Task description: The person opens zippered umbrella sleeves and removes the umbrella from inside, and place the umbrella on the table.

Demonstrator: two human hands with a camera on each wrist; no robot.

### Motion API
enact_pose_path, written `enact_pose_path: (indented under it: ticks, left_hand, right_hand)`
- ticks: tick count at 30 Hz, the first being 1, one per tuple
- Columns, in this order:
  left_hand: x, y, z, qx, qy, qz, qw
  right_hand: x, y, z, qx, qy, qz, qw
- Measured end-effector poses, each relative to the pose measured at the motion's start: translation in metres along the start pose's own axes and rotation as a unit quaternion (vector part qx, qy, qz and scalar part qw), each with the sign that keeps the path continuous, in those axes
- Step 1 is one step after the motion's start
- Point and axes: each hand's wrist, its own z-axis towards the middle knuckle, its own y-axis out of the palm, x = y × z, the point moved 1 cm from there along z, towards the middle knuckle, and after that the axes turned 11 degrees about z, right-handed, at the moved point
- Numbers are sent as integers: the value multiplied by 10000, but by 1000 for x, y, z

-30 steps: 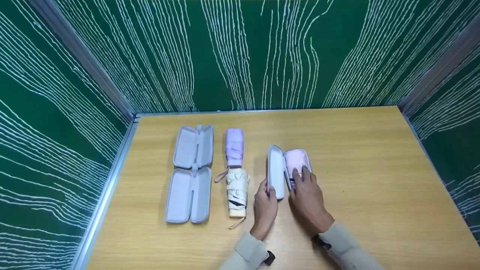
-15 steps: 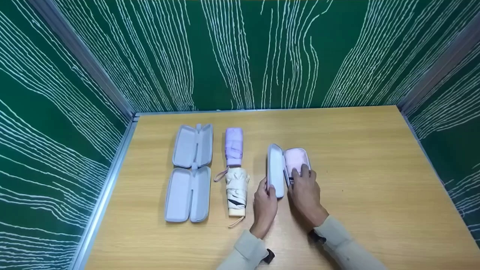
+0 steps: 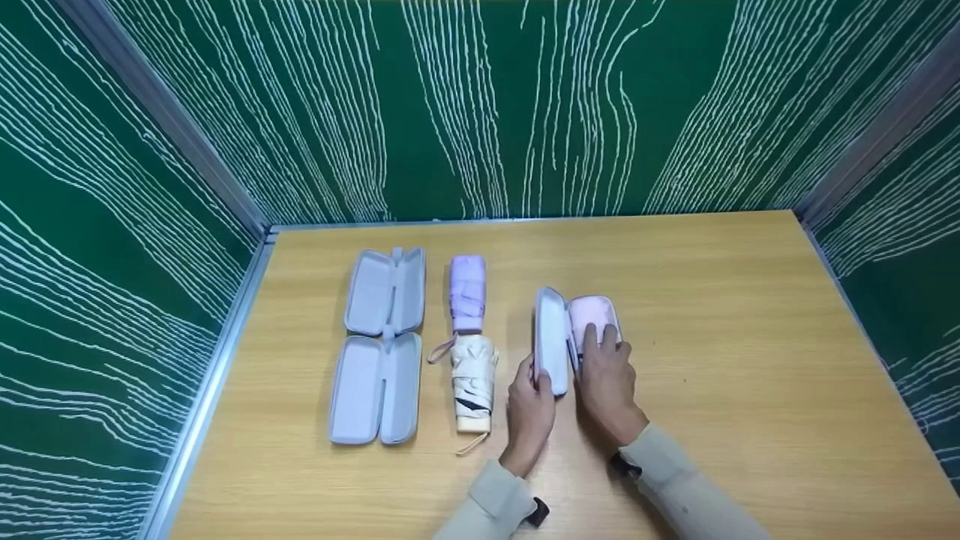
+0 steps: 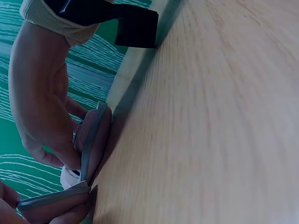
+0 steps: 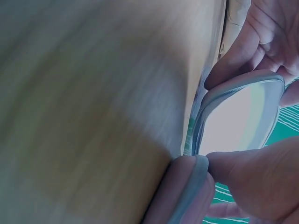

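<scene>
A hard case with a pale grey lining stands open at the table's middle right, and a pink folded umbrella (image 3: 591,309) lies in its right half. My left hand (image 3: 531,411) grips the near end of the raised left half (image 3: 552,341), thumb on the inner side. My right hand (image 3: 611,386) rests on the umbrella with its fingers stretched forward, covering the umbrella's near part. In the left wrist view, the right thumb touches the near rim of the case (image 4: 96,140). The right wrist view shows the left hand (image 5: 275,35) holding the lined half (image 5: 233,121).
Two more open grey cases, a far one (image 3: 386,292) and a near one (image 3: 375,390), lie end to end at left. Beside them are a purple folded umbrella (image 3: 468,292) and a cream one (image 3: 474,382), both with straps. Green panels (image 3: 450,112) border the wooden table (image 3: 735,337).
My right hand has shifted slightly left, and its fingers have moved a little on the pink umbrella. The left hand still holds the case half in the same place.
</scene>
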Motion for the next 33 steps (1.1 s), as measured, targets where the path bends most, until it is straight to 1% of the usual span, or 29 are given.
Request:
enact_pose_path:
  ticks: [7,9,11,15,18,21,24,27,32,33]
  left_hand:
    - [0,-1,1,-62,-14,-73,10000]
    - [0,-2,2,-96,-41,-77,9999]
    - [0,-2,3,-116,-63,-61,9999]
    - [1,-2,3,-133,-97,-26,9999]
    - [2,-1,3,-148,-113,-11,9998]
    - [2,2,3,-192,-155,-2,9997]
    - [3,2,3,-224,-211,2,9995]
    - [4,1,3,-226,-245,-17,9994]
    - [4,4,6,-125,-138,-95,9998]
    - [3,5,7,-111,-161,-125,9997]
  right_hand:
    - [0,3,0,306,-156,26,9994]
    - [0,4,1,334,-164,29,9993]
    - [0,3,3,255,-106,90,9996]
    - [2,-1,6,-115,135,300,9994]
    - [4,-4,8,-358,306,480,9977]
    - [7,-8,9,-506,462,659,9955]
    - [9,-12,10,-544,574,832,9934]
    - [11,-15,11,-500,585,919,9928]
    - [12,-22,13,-392,557,990,9928]
    - [12,-23,13,-374,562,1005,9926]
